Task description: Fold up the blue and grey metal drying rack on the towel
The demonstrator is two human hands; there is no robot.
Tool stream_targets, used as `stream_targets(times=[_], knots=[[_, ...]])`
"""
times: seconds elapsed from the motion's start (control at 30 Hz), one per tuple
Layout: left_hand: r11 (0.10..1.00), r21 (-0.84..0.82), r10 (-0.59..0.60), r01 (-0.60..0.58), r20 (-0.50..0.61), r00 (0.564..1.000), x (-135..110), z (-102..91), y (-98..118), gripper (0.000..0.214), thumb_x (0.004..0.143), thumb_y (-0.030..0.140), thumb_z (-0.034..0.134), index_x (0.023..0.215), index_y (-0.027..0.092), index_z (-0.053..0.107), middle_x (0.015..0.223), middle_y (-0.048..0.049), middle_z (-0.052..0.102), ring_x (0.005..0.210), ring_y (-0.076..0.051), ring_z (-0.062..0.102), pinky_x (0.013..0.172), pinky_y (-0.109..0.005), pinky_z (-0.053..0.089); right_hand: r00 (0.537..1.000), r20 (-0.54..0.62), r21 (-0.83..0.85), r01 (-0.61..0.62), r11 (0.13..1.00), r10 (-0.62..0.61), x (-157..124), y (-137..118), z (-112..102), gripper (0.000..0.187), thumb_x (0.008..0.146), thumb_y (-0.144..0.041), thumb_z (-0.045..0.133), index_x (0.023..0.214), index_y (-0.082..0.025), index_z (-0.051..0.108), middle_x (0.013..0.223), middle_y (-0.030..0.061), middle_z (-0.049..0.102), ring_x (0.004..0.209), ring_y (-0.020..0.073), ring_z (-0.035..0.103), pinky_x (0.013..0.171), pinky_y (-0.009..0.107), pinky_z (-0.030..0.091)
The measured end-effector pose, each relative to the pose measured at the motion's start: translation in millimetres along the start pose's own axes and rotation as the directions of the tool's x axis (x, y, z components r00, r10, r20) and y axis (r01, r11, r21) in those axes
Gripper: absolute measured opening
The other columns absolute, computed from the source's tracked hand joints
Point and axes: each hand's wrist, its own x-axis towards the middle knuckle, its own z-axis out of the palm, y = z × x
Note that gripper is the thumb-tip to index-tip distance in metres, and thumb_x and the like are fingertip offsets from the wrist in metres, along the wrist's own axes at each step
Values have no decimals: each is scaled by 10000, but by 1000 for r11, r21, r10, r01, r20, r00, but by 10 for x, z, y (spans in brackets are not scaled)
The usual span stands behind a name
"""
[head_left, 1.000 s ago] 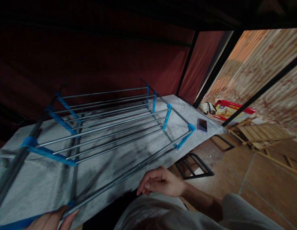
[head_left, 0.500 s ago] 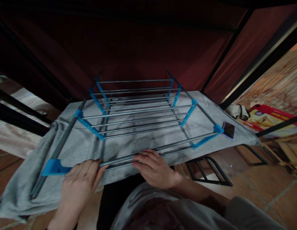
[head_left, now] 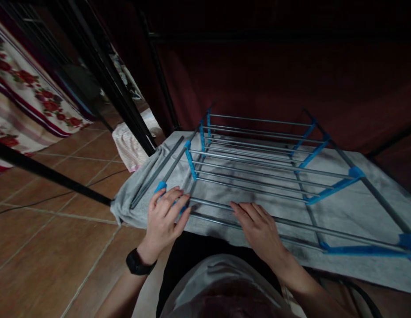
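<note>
A shoe rack (head_left: 245, 179) of grey metal tubes and blue plastic connectors lies on a grey cloth (head_left: 221, 198) in front of me. My left hand (head_left: 167, 216), a dark watch on its wrist, is curled over the rack's near left corner and partly covers a blue connector (head_left: 160, 186). On the near crossbar (head_left: 212, 203), my right hand (head_left: 260, 227) rests with its fingers bent over the tube. Loose grey tubes (head_left: 157, 172) lie on the cloth left of the rack.
Black frame posts (head_left: 132, 110) stand on the left beside a striped cloth (head_left: 130, 148). A flowered curtain (head_left: 43, 97) hangs further left above the tiled floor (head_left: 53, 256). Dark red fabric (head_left: 274, 79) forms the back. A cable (head_left: 43, 201) crosses the floor.
The view has swung left, so the rack sits further right in the picture. My left hand is now at the corner connector. The right hand stays on the near crossbar.
</note>
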Motion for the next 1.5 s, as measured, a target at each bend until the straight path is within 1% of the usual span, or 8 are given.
stream_targets(times=[0.03, 0.1, 0.17, 0.27, 0.33, 0.47, 0.7, 1.5], knots=[[988, -60, -149, 142, -121, 981, -26, -33, -57, 266, 963, 321, 617, 1205, 230, 683, 1209, -99, 707, 1195, -273, 632, 1108, -468, 399, 1000, -1, 3, 2, 1000, -2, -6, 3, 3, 322, 990, -105, 567, 1295, -161, 653, 1081, 71, 710, 935, 201, 620, 877, 343, 477], [837, -304, -530, 454, -245, 812, -34, -48, -203, 330, 988, 446, 547, 1165, 211, 697, 1202, -109, 704, 1163, -268, 636, 1046, -437, 457, 1000, 4, 5, 4, 1000, -4, -17, 6, 9, 314, 1001, -113, 551, 1290, -169, 660, 1082, 72, 714, 940, 201, 625, 870, 343, 476], [495, -596, -807, 632, -47, 588, 15, 6, -348, 496, 972, 604, 482, 1068, 178, 717, 1104, -120, 726, 1050, -268, 671, 941, -407, 517, 1000, -1, 3, 6, 1000, -6, -21, 6, 11, 307, 1011, -121, 537, 1286, -172, 664, 1076, 75, 716, 938, 201, 630, 863, 344, 476], [52, -720, -783, 692, 401, 476, 117, 140, -452, 698, 900, 771, 431, 872, 140, 729, 896, -133, 735, 811, -250, 688, 778, -370, 553, 999, -30, 9, 12, 1000, -12, -11, 3, 4, 283, 1024, -144, 525, 1267, -164, 670, 1060, 79, 719, 927, 201, 636, 854, 347, 478], [-9, -723, -739, 691, 470, 483, 157, 206, -426, 749, 885, 809, 404, 791, 141, 727, 832, -124, 722, 695, -215, 653, 684, -335, 540, 999, -38, 21, 11, 1000, -11, -1, -2, -6, 276, 1035, -161, 515, 1265, -166, 667, 1049, 75, 721, 921, 200, 636, 851, 347, 479], [30, -776, -765, 630, 388, 515, 170, 243, -293, 738, 915, 789, 378, 712, 164, 714, 710, -72, 655, 574, -154, 551, 580, -280, 478, 999, -34, 46, 11, 999, -10, -3, -6, -27, 290, 1041, -162, 506, 1294, -165, 646, 1044, 70, 718, 903, 196, 632, 855, 347, 479], [20, -800, -819, 600, 330, 468, 176, 290, -214, 587, 961, 633, 458, 591, 202, 604, 569, -19, 508, 525, -126, 435, 556, -256, 419, 999, -39, 69, 35, 997, -32, -63, 32, -7, 298, 1039, -151, 503, 1305, -155, 637, 1074, 84, 715, 955, 207, 635, 892, 351, 480], [-42, -840, -794, 541, 357, 492, 151, 341, -214, 445, 915, 568, 550, 660, 203, 559, 555, 13, 488, 498, -116, 413, 535, -264, 401, 999, -52, 76, 18, 997, -14, -62, 82, -24, 291, 1037, -147, 501, 1274, -177, 666, 1039, 65, 726, 922, 192, 657, 877, 339, 492]])
